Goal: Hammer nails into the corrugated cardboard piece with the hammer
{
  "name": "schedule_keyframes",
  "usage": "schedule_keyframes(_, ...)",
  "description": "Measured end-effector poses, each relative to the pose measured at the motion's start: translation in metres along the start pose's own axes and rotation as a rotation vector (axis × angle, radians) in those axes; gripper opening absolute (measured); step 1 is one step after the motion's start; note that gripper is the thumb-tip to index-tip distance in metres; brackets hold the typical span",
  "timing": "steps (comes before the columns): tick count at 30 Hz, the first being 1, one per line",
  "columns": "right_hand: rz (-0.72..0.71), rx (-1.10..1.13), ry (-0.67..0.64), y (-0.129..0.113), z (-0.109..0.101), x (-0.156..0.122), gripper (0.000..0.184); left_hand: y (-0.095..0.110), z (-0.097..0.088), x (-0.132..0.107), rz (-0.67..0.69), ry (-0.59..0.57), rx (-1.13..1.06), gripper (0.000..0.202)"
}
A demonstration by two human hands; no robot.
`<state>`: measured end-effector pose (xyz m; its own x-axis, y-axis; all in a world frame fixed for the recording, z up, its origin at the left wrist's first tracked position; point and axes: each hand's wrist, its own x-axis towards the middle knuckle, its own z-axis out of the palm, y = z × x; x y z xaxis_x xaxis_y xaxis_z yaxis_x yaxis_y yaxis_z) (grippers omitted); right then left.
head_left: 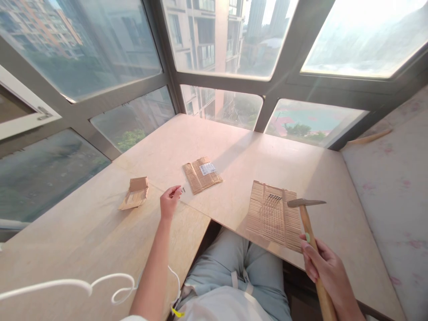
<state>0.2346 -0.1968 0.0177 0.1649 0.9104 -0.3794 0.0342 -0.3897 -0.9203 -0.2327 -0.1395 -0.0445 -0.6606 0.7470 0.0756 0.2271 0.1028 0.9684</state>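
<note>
My right hand (323,258) is wrapped round the wooden handle of a hammer (309,223). The hammer's metal head is raised over the right edge of a corrugated cardboard sheet (290,223). Rows of small dark marks or nail ends cover the middle of that sheet, with several longer dark nails (275,197) along the top row. On the left, my left hand (170,198) is pinched closed, with small dark nails (183,190) at its fingertips; how many is too small to tell. Just beyond it lies a flat cardboard piece (202,174) with a white label.
A small folded cardboard piece (135,193) stands left of my left hand. The pale tabletop (234,151) runs to the windows, with a seam across it. A white cable (67,283) coils at lower left. A patterned wall (391,178) bounds the right side.
</note>
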Motion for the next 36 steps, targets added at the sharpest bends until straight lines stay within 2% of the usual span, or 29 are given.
schedule_keyframes(4,-0.002,0.029,-0.014,0.008,-0.002,0.0,0.062,0.031,0.023,-0.014,-0.07,-0.038,-0.234,0.039)
schedule_keyframes(10,0.006,0.077,-0.019,0.014,-0.003,-0.001,0.062,0.066,0.072,-0.039,-0.435,-0.294,-0.662,0.04)
schedule_keyframes(13,-0.001,0.079,-0.022,0.013,-0.005,-0.004,0.06,0.077,0.095,-0.052,-0.551,-0.39,-0.745,0.033)
schedule_keyframes(17,-0.014,0.077,-0.003,0.013,-0.009,-0.008,0.059,0.089,0.115,-0.065,-0.6,-0.486,-0.744,0.026)
schedule_keyframes(21,-0.025,0.106,0.0,0.015,-0.01,-0.008,0.056,0.099,0.129,-0.074,-0.545,-0.547,-0.681,0.035)
schedule_keyframes(27,-0.013,0.128,0.011,0.017,-0.008,-0.009,0.055,0.12,0.156,-0.087,-0.34,-0.587,-0.555,0.048)
schedule_keyframes(31,-0.015,0.114,0.009,0.018,-0.008,-0.01,0.054,0.13,0.18,-0.094,-0.266,-0.703,-0.489,0.043)
schedule_keyframes(36,-0.023,0.132,0.036,0.018,-0.01,-0.01,0.051,0.122,0.216,-0.09,-0.081,-0.754,-0.324,0.03)
